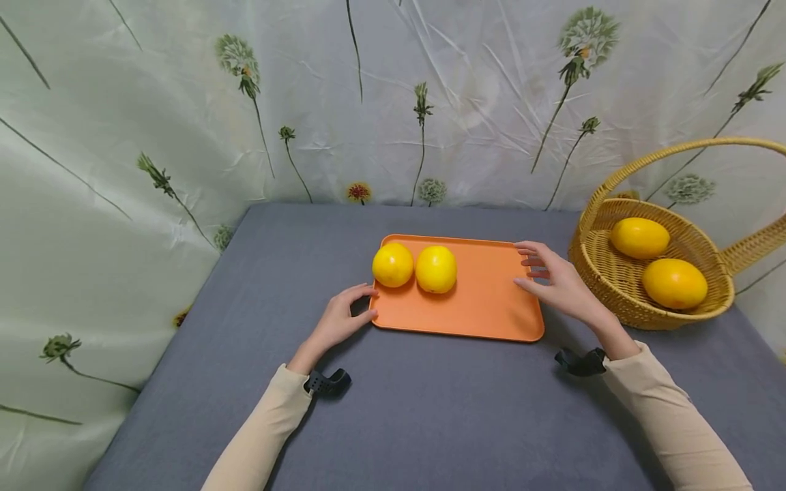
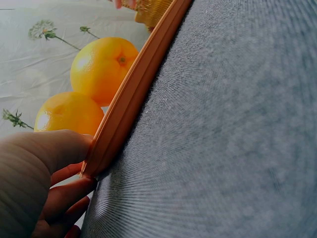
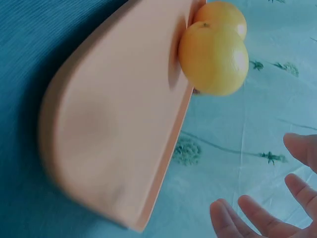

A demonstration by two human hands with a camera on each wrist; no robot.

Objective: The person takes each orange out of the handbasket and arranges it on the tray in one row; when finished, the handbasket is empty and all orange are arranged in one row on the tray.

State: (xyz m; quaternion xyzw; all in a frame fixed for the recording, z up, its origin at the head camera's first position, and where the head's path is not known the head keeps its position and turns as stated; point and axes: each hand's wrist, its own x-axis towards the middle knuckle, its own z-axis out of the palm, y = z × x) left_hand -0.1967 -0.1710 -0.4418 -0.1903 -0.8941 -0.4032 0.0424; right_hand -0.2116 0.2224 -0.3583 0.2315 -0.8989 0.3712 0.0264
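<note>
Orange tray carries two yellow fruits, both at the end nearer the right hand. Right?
Wrong end. The orange tray does carry two yellow fruits, but the head view shows both nearer the left hand.

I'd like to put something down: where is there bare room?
The table is bare in front of the tray, between the two sleeves, and from the left hand out to the table's left edge. The tray is free between its two oranges and the right hand. Crowded: the tray's left end, with the oranges, and the basket, with two yellow fruits.
</note>
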